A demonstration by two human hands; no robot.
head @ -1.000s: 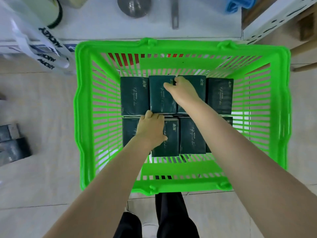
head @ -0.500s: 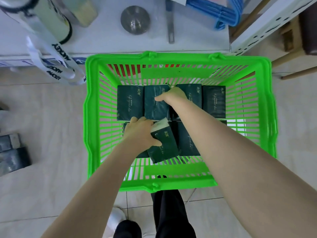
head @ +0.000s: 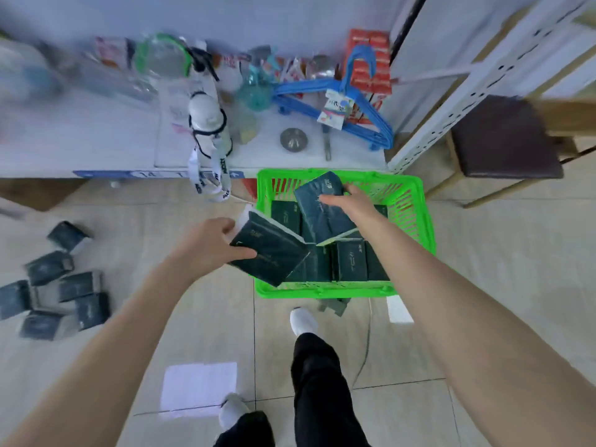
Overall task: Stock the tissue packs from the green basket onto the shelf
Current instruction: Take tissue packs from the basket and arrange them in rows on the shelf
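Observation:
The green basket (head: 416, 217) stands on the floor against the low white shelf (head: 96, 146). Several dark green tissue packs (head: 350, 261) lie flat inside it. My left hand (head: 209, 245) grips one dark green pack (head: 272, 253), lifted and tilted over the basket's left front corner. My right hand (head: 350, 203) grips a second pack (head: 322, 204), raised above the basket's back half. Both packs hang clear of those below.
Several more dark packs (head: 61, 285) lie scattered on the tiled floor at the left. The shelf holds a white bottle with a strap (head: 208, 124), blue hangers (head: 354, 104), a metal bowl (head: 293, 140) and red boxes. A dark-seated chair (head: 503, 137) stands at the right. My legs are below.
Both hands have lifted a pack each up out of the basket. The view has pulled back and swung left, so the shelf top and the packs on the floor now show.

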